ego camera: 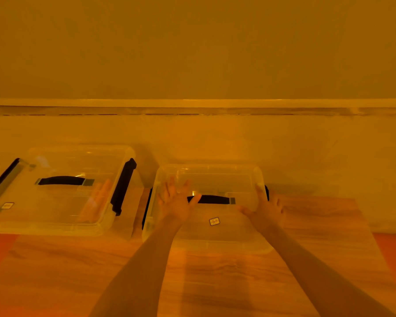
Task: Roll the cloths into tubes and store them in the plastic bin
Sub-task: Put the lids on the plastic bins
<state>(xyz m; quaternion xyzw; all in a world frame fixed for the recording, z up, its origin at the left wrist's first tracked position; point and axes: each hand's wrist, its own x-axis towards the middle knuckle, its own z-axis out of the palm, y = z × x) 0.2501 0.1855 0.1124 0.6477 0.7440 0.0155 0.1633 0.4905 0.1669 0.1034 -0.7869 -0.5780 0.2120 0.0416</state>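
Resting with fingers spread on the lidded right bin [206, 239], both hands grip nothing; the left bin [55, 220] holds rolled cloths [96, 202].

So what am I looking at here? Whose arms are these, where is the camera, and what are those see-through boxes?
There is no machine here: a person wears a camera on the head, looking forward and down, so the arms reach in from below. The single picture is tinted orange. On a wooden table stand two clear plastic bins with lids and black handles. The left bin seems to hold rolled cloths along its right side. The left hand lies flat with spread fingers on the lid of the right bin; the right hand touches that bin's right edge. Neither hand is clearly gripping anything.
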